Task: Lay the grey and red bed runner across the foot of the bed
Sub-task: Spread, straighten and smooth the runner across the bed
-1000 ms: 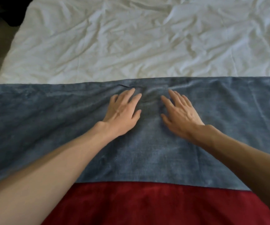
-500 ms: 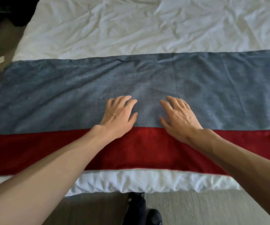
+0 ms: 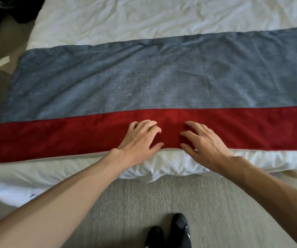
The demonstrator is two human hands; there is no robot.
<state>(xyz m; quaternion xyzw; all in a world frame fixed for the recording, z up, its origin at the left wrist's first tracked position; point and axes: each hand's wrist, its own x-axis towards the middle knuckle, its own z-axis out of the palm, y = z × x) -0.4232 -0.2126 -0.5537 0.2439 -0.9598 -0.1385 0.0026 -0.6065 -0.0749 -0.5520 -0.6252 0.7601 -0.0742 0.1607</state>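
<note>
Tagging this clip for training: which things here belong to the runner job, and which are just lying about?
Job: runner, bed, left hand, right hand.
Lying about: paper scrap, dark item at top left.

I record the left hand (image 3: 138, 140) and right hand (image 3: 205, 145) bare, forearms (image 3: 72, 190) likewise. Feet are in black footwear (image 3: 179, 228); the right one bears a small white mark (image 3: 188, 234).

The bed runner (image 3: 153, 83) lies spread flat across the foot of the bed (image 3: 144, 18), reaching out past both hands to either side. Its narrow red band lies under the left hand (image 3: 138, 140) and the right hand (image 3: 205, 145). The wider grey band lies beyond the fingertips and is lightly creased near its far edge.
</note>
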